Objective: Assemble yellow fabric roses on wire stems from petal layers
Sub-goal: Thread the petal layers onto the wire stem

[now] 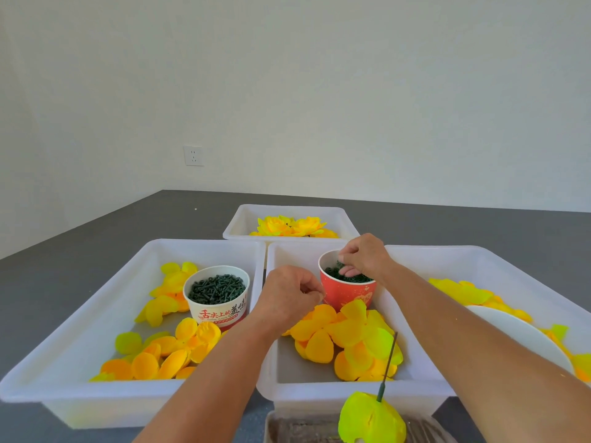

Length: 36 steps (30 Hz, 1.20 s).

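My right hand (pixel 364 255) reaches into the red paper cup (pixel 347 294), its fingertips down among the small dark green parts. My left hand (pixel 289 294) hovers just left of that cup with fingers curled and fingertips pinched together; whether it holds anything is too small to tell. Loose yellow-orange petal layers (pixel 347 338) lie in the right tray (pixel 319 386) in front of the cup. A partly built yellow-green rose bud (pixel 371 417) stands upside down at the bottom edge, its dark wire stem (pixel 388 362) pointing up.
The left tray (pixel 96 391) holds more petals (pixel 166 356) and a white paper cup (pixel 219 294) of dark green parts. A far tray (pixel 243 219) contains finished yellow roses (pixel 292 227). A white plate (pixel 524 334) leans on petals at right. Grey tabletop (pixel 80 235) surrounds the trays.
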{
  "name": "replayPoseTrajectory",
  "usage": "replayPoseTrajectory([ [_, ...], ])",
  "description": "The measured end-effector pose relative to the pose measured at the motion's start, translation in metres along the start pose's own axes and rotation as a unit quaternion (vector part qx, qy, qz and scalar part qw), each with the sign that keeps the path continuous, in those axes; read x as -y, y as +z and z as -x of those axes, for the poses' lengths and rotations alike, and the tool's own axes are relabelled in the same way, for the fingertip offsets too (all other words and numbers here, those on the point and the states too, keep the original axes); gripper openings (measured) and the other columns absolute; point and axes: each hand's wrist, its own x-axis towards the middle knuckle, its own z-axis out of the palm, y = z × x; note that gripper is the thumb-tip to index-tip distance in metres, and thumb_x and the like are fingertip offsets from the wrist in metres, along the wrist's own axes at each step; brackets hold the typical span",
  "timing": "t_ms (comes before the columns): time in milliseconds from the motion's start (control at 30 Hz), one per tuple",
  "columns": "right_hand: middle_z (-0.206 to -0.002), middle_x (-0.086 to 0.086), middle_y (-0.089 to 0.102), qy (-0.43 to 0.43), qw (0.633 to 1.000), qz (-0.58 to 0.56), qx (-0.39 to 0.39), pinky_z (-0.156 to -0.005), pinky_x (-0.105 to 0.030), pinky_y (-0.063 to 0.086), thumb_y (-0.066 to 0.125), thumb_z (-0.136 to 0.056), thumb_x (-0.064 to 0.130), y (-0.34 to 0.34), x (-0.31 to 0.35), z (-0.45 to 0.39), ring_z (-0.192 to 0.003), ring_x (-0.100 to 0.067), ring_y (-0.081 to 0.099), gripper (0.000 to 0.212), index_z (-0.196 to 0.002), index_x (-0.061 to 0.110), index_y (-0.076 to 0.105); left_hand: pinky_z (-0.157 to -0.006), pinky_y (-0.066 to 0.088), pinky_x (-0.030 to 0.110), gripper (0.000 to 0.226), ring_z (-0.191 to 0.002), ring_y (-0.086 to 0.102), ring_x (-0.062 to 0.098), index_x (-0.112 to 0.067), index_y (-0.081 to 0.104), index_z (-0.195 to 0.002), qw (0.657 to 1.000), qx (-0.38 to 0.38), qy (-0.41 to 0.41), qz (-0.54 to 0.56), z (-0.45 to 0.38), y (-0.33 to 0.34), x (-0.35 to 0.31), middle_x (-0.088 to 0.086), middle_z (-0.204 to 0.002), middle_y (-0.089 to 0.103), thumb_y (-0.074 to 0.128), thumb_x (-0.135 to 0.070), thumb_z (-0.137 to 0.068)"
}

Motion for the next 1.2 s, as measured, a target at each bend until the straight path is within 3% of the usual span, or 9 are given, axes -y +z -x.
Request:
replayPoseTrajectory([
  [200,-0.086,-0.022,0.070,-0.007,1.000,0.028,-0.013,-0.076,-0.032,0.057,0.060,-0.088,-0.002,0.000,-0.005,0.002,-0.075,-0.026,0.070,0.010,-0.095,-0.003,0.067,-0.052,0.050,0.017,0.027,-0.057,0.060,0.010,-0.023,0.065,-0.065,1.000,-0.001,-0.003,0.005,0.000,0.001,-0.001,-0.009,-0.060,0.061,0.063,-0.002,-0.081],
  [367,-0.087,-0.007,0.070,-0.042,0.992,0.119,0.018,-0.075,-0.029,0.054,0.067,-0.082,0.002,0.006,-0.006,-0.003,-0.074,-0.017,0.063,0.011,-0.089,0.007,0.074,-0.052,0.049,0.016,0.022,-0.056,0.059,0.008,-0.020,0.066,-0.069,1.000,0.002,0.000,0.001,-0.002,0.001,-0.001,-0.009,-0.060,0.061,0.063,-0.002,-0.082],
  [500,-0.102,-0.009,0.069,-0.053,0.966,0.238,0.084,-0.080,-0.030,0.049,0.057,-0.086,0.006,0.016,-0.001,-0.006,-0.088,-0.022,0.061,0.023,-0.102,0.011,0.072,-0.053,0.051,0.020,0.016,-0.058,0.060,0.011,-0.014,0.070,-0.073,1.000,0.000,0.001,-0.001,-0.001,0.001,-0.001,-0.005,-0.062,0.062,0.063,-0.001,-0.081],
  [600,-0.107,-0.016,0.065,-0.044,0.966,0.242,0.083,-0.087,-0.037,0.050,0.054,-0.090,0.012,0.019,0.006,-0.010,-0.099,-0.031,0.061,0.023,-0.106,0.002,0.067,-0.056,0.051,0.021,0.015,-0.059,0.060,0.011,-0.013,0.071,-0.074,1.000,0.000,0.000,-0.002,-0.001,0.001,-0.001,-0.007,-0.060,0.061,0.063,-0.002,-0.080],
  [700,-0.104,-0.015,0.065,-0.048,0.969,0.238,0.041,-0.088,-0.039,0.052,0.066,-0.082,0.011,0.019,0.006,-0.010,-0.096,-0.031,0.063,0.016,-0.095,0.002,0.068,-0.055,0.051,0.020,0.016,-0.057,0.059,0.009,-0.015,0.070,-0.074,1.000,0.004,-0.003,-0.002,-0.002,0.001,0.000,-0.008,-0.059,0.061,0.063,-0.003,-0.081],
  [833,-0.085,-0.019,0.068,-0.012,0.994,0.111,0.016,-0.075,-0.034,0.056,0.070,-0.079,-0.003,0.013,0.004,-0.006,-0.069,-0.027,0.066,0.004,-0.079,0.000,0.069,-0.054,0.050,0.019,0.015,-0.055,0.058,0.007,-0.014,0.071,-0.075,1.000,0.004,-0.002,-0.003,-0.001,0.001,0.000,-0.007,-0.061,0.062,0.063,-0.003,-0.081],
  [967,-0.088,-0.019,0.067,-0.018,0.999,-0.043,0.001,-0.081,-0.034,0.057,0.066,-0.075,-0.015,0.000,0.000,0.001,-0.074,-0.026,0.064,0.024,-0.098,-0.008,0.068,-0.052,0.050,0.017,0.016,-0.052,0.057,0.006,-0.014,0.070,-0.074,1.000,0.001,-0.001,0.000,0.000,0.001,-0.001,-0.008,-0.060,0.061,0.063,-0.001,-0.081],
  [1033,-0.093,-0.022,0.066,-0.008,0.983,-0.181,0.020,-0.074,-0.029,0.059,0.066,-0.077,-0.014,-0.006,0.000,0.009,-0.072,-0.026,0.067,0.029,-0.106,-0.010,0.064,-0.052,0.049,0.017,0.015,-0.052,0.057,0.006,-0.013,0.071,-0.074,1.000,0.000,0.002,-0.002,0.001,0.001,-0.001,-0.005,-0.062,0.062,0.063,-0.001,-0.081],
  [1200,-0.077,-0.014,0.071,-0.009,0.896,-0.435,0.086,-0.060,-0.022,0.057,0.058,-0.086,-0.006,-0.018,0.003,0.026,-0.064,-0.016,0.070,0.016,-0.102,-0.006,0.061,-0.053,0.050,0.018,0.014,-0.053,0.058,0.006,-0.013,0.071,-0.075,1.000,-0.001,0.006,-0.005,0.000,0.001,-0.002,-0.001,-0.066,0.065,0.064,-0.002,-0.081],
])
